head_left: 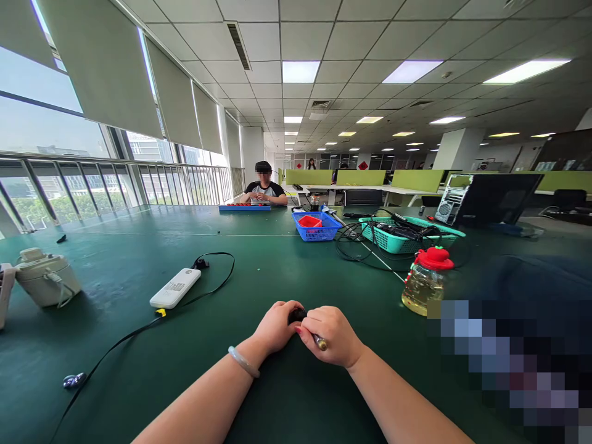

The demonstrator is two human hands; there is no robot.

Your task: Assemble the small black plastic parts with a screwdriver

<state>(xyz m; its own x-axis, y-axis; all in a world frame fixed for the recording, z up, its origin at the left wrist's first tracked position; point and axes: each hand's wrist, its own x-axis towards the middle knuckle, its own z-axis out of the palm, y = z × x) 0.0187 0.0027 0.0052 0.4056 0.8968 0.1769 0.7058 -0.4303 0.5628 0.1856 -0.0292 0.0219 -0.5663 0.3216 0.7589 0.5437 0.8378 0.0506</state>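
Observation:
My left hand (276, 327) and my right hand (332, 336) rest together on the green table (139, 271) in front of me. Both are closed around a small black object (296, 316) held between them. A thin rod with a brass-coloured tip (320, 343) sticks out under my right fingers. A pale bangle (243, 362) circles my left wrist. What the black object is I cannot make out.
A white power bank (175, 288) with a black cable lies to the left, a white device (45, 277) further left. A red-lidded jar (423, 280) stands to the right. Blue (317, 226) and teal (398, 237) baskets sit farther back. A person sits at the far end.

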